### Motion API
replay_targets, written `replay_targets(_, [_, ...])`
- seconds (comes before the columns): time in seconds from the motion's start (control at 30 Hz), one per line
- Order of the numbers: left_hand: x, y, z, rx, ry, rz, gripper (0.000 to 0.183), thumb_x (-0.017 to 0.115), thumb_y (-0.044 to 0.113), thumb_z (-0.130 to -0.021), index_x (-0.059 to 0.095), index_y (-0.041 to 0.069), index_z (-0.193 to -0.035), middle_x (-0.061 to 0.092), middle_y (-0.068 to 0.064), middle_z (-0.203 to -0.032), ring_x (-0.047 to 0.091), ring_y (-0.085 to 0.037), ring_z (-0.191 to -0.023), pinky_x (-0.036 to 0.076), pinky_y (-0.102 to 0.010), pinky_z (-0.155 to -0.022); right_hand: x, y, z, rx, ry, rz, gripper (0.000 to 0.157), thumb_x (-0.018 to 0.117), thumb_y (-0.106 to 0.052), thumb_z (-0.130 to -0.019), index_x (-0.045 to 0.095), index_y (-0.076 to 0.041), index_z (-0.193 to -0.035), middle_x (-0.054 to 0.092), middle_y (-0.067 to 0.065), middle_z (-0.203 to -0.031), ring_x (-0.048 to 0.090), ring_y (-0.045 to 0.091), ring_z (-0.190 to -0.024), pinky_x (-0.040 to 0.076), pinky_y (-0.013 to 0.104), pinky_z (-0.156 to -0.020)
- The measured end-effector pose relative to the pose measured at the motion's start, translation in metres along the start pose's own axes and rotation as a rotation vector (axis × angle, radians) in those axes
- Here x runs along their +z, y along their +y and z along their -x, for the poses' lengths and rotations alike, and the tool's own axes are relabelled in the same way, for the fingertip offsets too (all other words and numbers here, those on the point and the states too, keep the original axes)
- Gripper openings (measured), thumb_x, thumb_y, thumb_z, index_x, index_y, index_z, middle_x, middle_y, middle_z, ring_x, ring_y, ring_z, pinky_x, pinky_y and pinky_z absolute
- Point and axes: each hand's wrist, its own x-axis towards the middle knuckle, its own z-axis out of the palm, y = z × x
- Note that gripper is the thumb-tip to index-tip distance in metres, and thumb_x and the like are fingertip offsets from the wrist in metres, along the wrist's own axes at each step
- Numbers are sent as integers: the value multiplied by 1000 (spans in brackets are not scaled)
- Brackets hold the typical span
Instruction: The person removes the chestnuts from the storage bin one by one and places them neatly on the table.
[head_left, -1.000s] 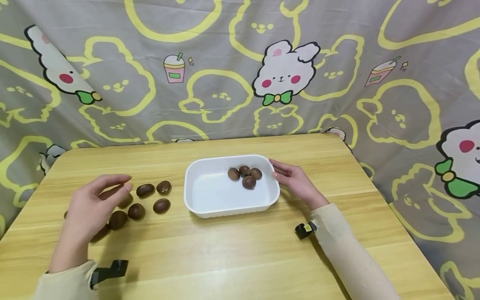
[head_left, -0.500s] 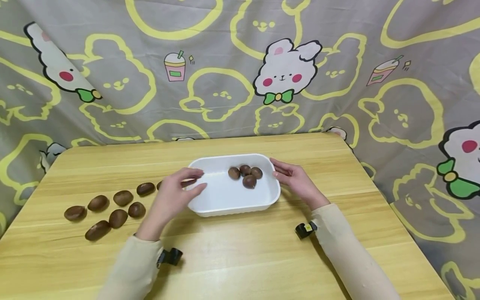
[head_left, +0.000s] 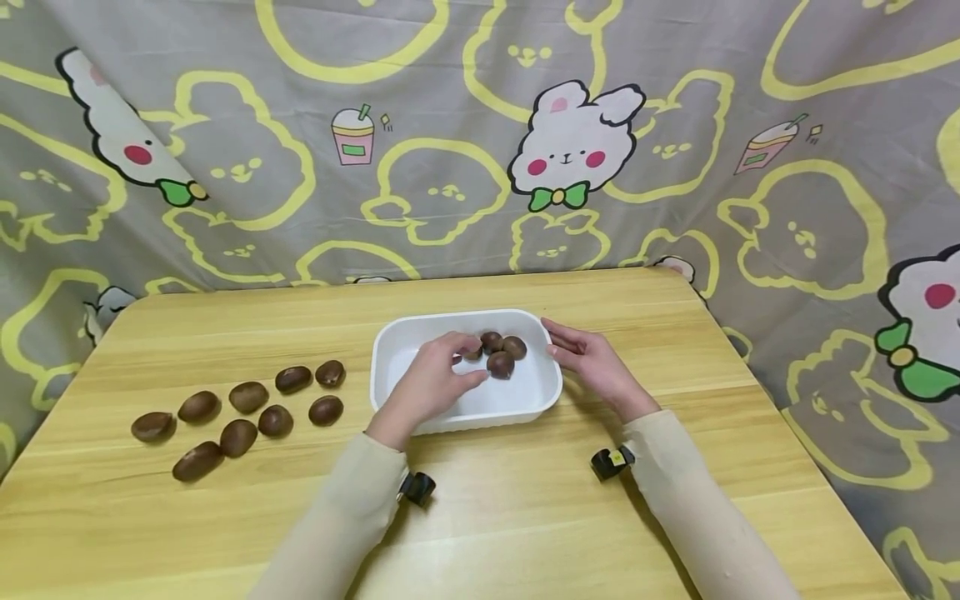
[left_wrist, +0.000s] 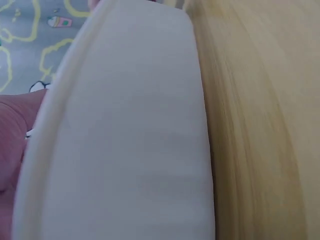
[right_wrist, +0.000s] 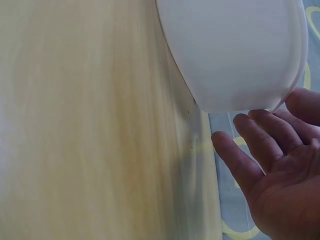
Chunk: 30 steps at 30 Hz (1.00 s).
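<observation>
Nine chestnuts (head_left: 237, 437) are laid on the table (head_left: 487, 542), five in a farther row and four in a nearer one. Four more are seen in one white tray (head_left: 517, 396), one of them partly covered by the left hand (head_left: 432, 377). Its thumb and forefinger are parted; whether a nut is pinched cannot be told. The tray's end is touched by the right hand (head_left: 600, 364), its fingers loosely spread.
</observation>
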Motion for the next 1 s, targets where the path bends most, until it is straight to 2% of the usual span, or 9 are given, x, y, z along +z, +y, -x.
replay_targets(0.13, [9,3,-13,-17,-38,-87,44,78,14,-86,63,-6,-122,63,-17,-120,61,-31,-108,47,-40,-95,0,0,-1,-4,2,15,49,60,-9,-99,46,-3,-145,46,14,-145,47,27,-130,46,28,-97])
replay_targets(0.2, [13,5,-18,-3,-56,-130,43,79,14,-85,65,-5,-121,63,-17,-119,60,-30,-109,46,-40,-96,-1,1,-1,-8,4,24,48,60,-10,-99,46,-3,-145,46,14,-145,47,26,-131,45,28,-97])
replay_targets(0.3, [20,8,-26,12,-76,-193,37,79,14,-84,68,-3,-115,65,-16,-113,60,-29,-104,46,-40,-94,-2,1,-1,-14,4,26,48,59,-10,-99,45,-3,-145,46,14,-145,46,26,-131,44,28,-98])
replay_targets(0.4, [25,11,-30,-12,-86,-242,28,80,13,-83,69,-1,-105,65,-15,-104,59,-27,-94,47,-40,-87,-2,2,-1,-12,1,21,49,60,-10,-99,45,-3,-145,46,14,-145,46,26,-131,45,28,-98])
replay_targets(0.5, [29,13,-32,-56,-98,-276,24,80,14,-83,69,1,-100,63,-13,-100,56,-25,-90,47,-40,-83,-1,1,0,-9,-3,23,49,60,-10,-99,45,-4,-145,46,13,-146,46,26,-131,45,28,-98])
replay_targets(0.63, [34,16,-32,-67,-117,-326,23,80,15,-82,70,2,-98,60,-11,-102,56,-27,-93,48,-39,-83,-2,2,0,-5,2,32,49,59,-10,-99,46,-4,-145,46,13,-146,46,26,-131,44,28,-98])
replay_targets(0.77, [36,18,-32,-82,-126,-380,15,77,14,-83,70,5,-93,56,-8,-101,53,-27,-91,49,-39,-76,-2,1,-1,0,2,35,48,60,-11,-99,46,-5,-145,47,12,-145,47,25,-131,44,29,-98])
replay_targets(1.0, [38,16,-31,-90,-121,-387,6,73,11,-82,69,7,-84,55,-9,-98,52,-27,-84,49,-39,-71,-2,3,-2,9,0,29,49,60,-11,-99,46,-5,-145,47,13,-145,47,26,-130,46,28,-96])
